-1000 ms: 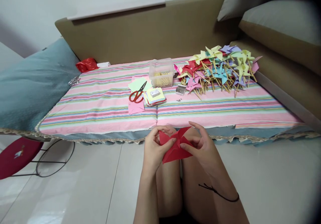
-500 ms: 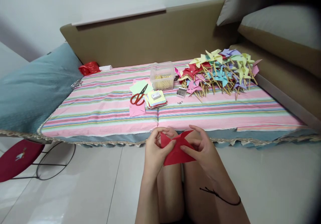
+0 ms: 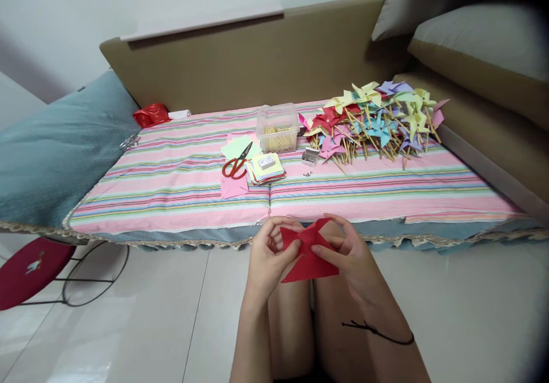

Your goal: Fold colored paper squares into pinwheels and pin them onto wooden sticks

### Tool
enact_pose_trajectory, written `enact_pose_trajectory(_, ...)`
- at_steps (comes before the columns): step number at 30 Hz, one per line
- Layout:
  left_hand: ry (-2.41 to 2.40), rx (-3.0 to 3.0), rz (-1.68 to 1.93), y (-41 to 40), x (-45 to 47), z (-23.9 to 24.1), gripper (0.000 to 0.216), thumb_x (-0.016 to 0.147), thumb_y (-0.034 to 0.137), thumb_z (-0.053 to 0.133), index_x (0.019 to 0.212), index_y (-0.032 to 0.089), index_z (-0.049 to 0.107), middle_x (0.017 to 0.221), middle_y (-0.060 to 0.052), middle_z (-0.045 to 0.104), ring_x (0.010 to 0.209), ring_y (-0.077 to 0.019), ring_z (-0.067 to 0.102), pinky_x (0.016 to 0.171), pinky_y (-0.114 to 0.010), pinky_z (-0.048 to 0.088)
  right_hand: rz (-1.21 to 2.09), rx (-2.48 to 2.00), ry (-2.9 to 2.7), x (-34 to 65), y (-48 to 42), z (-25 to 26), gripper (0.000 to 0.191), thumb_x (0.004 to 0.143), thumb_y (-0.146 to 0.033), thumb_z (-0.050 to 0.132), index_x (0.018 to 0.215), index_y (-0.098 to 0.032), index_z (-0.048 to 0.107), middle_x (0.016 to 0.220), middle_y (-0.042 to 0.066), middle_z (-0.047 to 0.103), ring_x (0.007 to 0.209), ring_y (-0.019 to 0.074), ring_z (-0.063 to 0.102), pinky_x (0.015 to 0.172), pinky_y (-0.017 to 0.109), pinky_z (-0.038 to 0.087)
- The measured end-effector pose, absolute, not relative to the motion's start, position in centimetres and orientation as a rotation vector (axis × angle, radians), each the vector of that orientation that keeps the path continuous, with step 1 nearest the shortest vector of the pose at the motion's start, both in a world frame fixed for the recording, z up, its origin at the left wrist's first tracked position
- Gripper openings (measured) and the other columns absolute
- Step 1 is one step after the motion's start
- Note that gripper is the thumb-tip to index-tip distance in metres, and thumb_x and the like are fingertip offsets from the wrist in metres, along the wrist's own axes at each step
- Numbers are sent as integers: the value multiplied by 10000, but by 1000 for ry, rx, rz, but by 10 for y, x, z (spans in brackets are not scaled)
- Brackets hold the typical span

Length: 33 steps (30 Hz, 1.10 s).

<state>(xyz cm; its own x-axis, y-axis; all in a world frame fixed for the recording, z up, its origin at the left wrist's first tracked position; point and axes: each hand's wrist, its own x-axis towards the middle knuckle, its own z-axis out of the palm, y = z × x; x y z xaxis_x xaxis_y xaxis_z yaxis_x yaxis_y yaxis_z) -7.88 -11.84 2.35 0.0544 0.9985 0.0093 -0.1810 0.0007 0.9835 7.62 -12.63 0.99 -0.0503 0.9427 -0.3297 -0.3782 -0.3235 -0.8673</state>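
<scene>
A red paper square (image 3: 309, 266), cut in from its corners, is held above my knees between both hands. My left hand (image 3: 271, 255) pinches its left part, thumb on top near the middle. My right hand (image 3: 346, 247) grips the right side, its thumb also pressing close to the centre. The paper's far part is bent up and its near edge lies flatter. Fingers beneath the paper are partly hidden. Beyond my hands, a stack of coloured paper squares (image 3: 266, 170) with a small white box (image 3: 266, 162) on it lies on the striped cloth (image 3: 171, 200).
Red-handled scissors (image 3: 237, 163) rest on loose paper beside a pink sheet (image 3: 234, 187). A clear tub (image 3: 278, 130) holds thin sticks. An open small box (image 3: 310, 156) has metal bits near it. Finished paper pinwheels (image 3: 377, 126) pile up at right. A red stool (image 3: 34, 271) stands left.
The far part of the red paper is folded more toward the centre, and my thumbs have shifted slightly on it. Both hands keep hold. Things on the cloth stay put.
</scene>
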Motion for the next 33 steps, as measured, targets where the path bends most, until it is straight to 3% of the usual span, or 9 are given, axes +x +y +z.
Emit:
enact_pose_trajectory(7,1245,1809,1283,-119,-84,24,257,817,84,585,1028,230,599,1002,-48,689,969,-179,638,853,-328,508,1591,-1160,-724,78,-127,7,784,600,-347,859,1253,-279,429,754,-1,747,707,197,693,703,328,527)
enact_pose_trajectory(12,1235,2247,1265,-118,-89,23,298,821,33,536,1017,236,632,1163,-65,647,1185,-223,514,1003,-421,425,1553,-1167,-773,78,-128,8,738,634,-350,836,1244,-290,425,770,2,743,718,210,688,699,348,531)
enact_pose_trajectory(19,1396,2180,1233,-117,-88,19,240,860,142,573,1048,259,667,1253,-73,611,1267,-266,445,1024,-485,400,1420,-1223,-893,76,-129,10,722,689,-343,791,1280,-304,378,748,-17,711,707,210,669,704,373,534)
enact_pose_trajectory(25,1315,2150,1234,-117,-85,18,140,834,232,653,961,254,709,1188,-73,652,1242,-277,470,1008,-487,418,1346,-1245,-923,75,-131,12,705,693,-331,773,1283,-298,388,782,-3,725,728,207,667,702,360,527)
enact_pose_trajectory(30,1341,2051,1203,-117,-81,18,258,818,280,678,1075,259,671,1234,-84,633,1234,-277,483,1022,-503,403,1334,-1221,-947,76,-131,15,696,698,-319,767,1281,-291,386,738,-22,708,732,202,662,691,341,520)
enact_pose_trajectory(33,1343,2013,1212,-117,-81,17,169,816,271,677,983,245,690,1232,-83,635,1223,-273,493,1024,-496,402,1371,-1196,-965,77,-131,15,681,704,-323,766,1270,-289,388,754,-22,708,730,195,661,690,335,520)
